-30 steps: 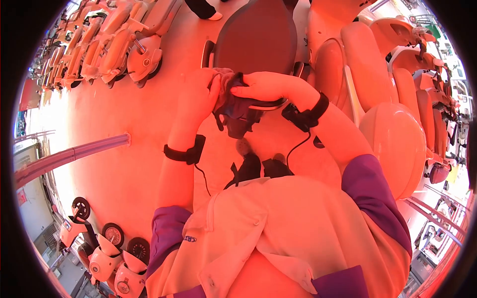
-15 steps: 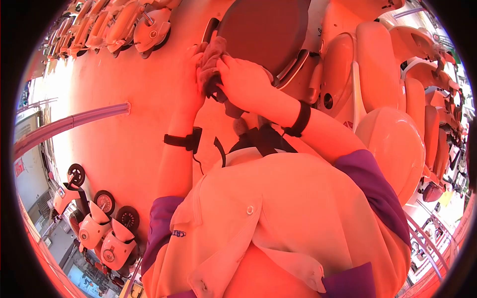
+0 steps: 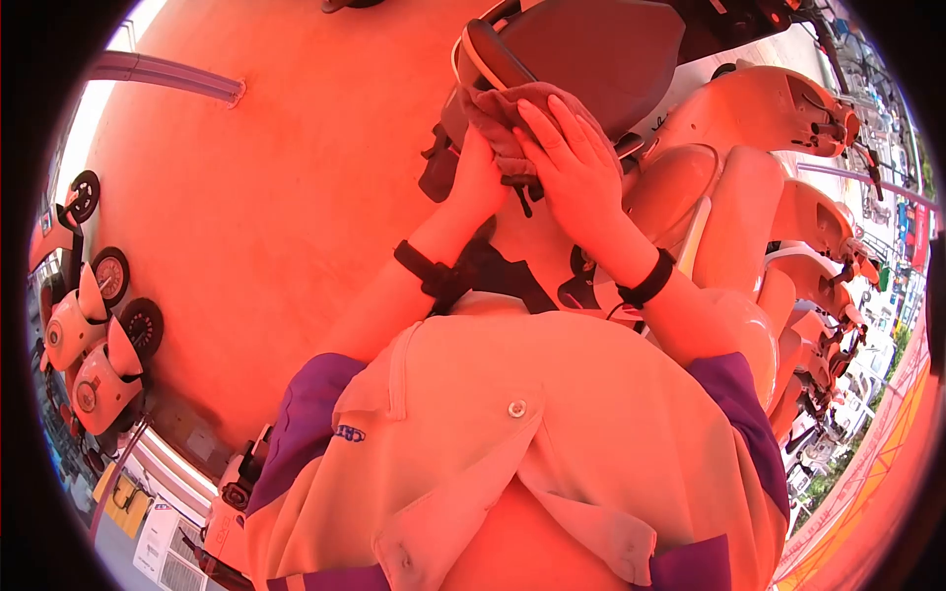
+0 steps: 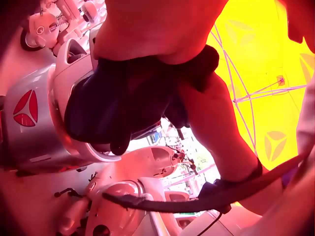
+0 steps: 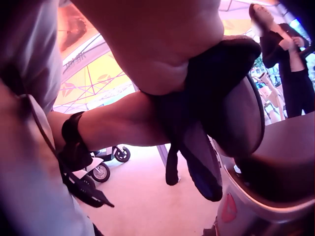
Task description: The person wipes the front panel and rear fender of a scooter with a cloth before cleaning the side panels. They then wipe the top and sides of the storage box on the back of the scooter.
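A crumpled cloth point(image 3: 503, 113) lies between the two hands in the head view, beside the dark seat point(image 3: 611, 59) of a scooter. The left hand point(image 3: 478, 177) holds the cloth from its left side, its fingers mostly hidden by the folds. Over the cloth's right part rests the right hand point(image 3: 576, 163), fingers straight and slightly spread. Dark straps or cloth ends hang below. In the left wrist view, dark cloth point(image 4: 118, 98) bunches under the left hand point(image 4: 157, 29). The right wrist view shows dark folds point(image 5: 197, 103) below the right hand point(image 5: 157, 44).
Pale scooters point(image 3: 788, 113) stand close together on the right. More scooters point(image 3: 103, 384) are at the lower left. A metal pole point(image 3: 168, 74) lies across the upper left. In the right wrist view a person in dark clothes point(image 5: 295, 78) stands behind the seat.
Both hands have moved right with the cloth, towards the seat's near edge. The right hand's fingers have straightened over the cloth. The head view has turned, and the upper-left scooter row is mostly gone.
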The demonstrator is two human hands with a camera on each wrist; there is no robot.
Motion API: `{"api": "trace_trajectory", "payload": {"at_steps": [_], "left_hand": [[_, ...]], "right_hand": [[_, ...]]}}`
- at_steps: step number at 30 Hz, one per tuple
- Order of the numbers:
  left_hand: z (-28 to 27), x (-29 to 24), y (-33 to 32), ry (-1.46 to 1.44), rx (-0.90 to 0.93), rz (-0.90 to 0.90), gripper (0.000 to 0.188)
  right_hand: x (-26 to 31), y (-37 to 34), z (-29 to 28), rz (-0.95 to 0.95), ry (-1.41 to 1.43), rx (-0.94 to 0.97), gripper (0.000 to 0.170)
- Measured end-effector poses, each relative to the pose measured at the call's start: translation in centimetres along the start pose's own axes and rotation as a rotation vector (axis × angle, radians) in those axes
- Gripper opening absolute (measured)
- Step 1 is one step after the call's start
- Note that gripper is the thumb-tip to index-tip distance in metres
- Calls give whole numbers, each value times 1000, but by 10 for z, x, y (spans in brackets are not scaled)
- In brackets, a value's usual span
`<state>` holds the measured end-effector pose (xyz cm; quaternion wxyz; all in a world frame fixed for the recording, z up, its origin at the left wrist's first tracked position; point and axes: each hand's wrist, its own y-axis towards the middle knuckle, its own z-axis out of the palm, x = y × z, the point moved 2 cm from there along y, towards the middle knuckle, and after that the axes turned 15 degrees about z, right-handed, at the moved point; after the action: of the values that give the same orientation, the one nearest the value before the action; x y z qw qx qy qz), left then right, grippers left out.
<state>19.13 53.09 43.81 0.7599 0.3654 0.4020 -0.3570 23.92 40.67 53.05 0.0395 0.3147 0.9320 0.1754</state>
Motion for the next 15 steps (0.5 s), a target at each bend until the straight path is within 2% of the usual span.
{"api": "trace_trajectory", "payload": {"at_steps": [1, 4, 6, 11, 14, 15], "left_hand": [[-11, 5, 6, 125, 20, 110, 41], [-42, -3, 42, 16, 42, -55, 38], [-64, 12, 61, -171, 66, -154, 36], [-39, 37, 34, -490, -148, -303, 33], [-1, 28, 13, -475, -98, -495, 25], [0, 39, 3, -318, 13, -509, 27]], "right_hand": [[10, 13, 1, 13, -15, -21, 37], [32, 43, 23, 100, 5, -101, 33], [43, 57, 32, 163, -19, -112, 28], [37, 32, 15, 286, 30, -139, 20], [28, -13, 0, 396, 42, -143, 17], [23, -28, 3, 430, 86, -129, 17]]}}
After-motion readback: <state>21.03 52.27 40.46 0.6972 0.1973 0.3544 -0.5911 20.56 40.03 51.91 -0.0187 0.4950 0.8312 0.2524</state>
